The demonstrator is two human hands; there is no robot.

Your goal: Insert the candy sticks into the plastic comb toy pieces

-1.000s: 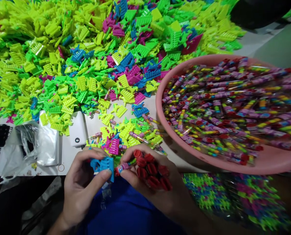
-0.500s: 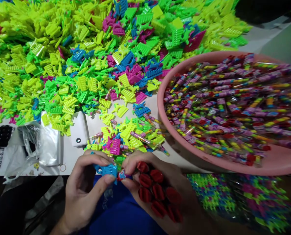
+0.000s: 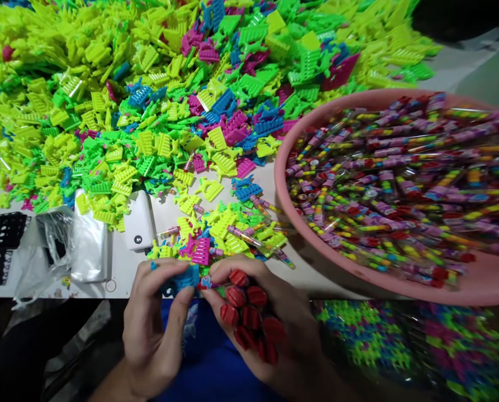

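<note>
The left hand (image 3: 157,329) is closed on a small blue ridged plastic piece (image 3: 185,277), pinched between thumb and fingertips at the near edge of the white counter (image 3: 165,209). The right hand (image 3: 270,329) is closed on a bundle of clear candy-filled tubes with red caps (image 3: 249,318); the red caps face the camera and lie across the palm. The thumb and forefinger of the right hand also pinch one tube end (image 3: 207,283), which touches the blue piece. Both hands meet just below the counter edge, above a blue cloth (image 3: 215,363).

On the counter, a large heap of yellow, green, blue and pink ridged plastic pieces (image 3: 148,95) covers the far and left areas. A smaller cluster of the same pieces mixed with loose tubes (image 3: 219,234) lies just beyond the hands. A wide pink plastic basin (image 3: 316,262) stands at the right, filled with multicoloured candy tubes (image 3: 400,184). A white rectangular device (image 3: 139,226) lies left of the small cluster, beside a crumpled clear plastic bag (image 3: 60,245). A black perforated tray (image 3: 0,231) sits at the far left edge. A bag of coloured pieces (image 3: 400,346), blurred, lies below the basin.
</note>
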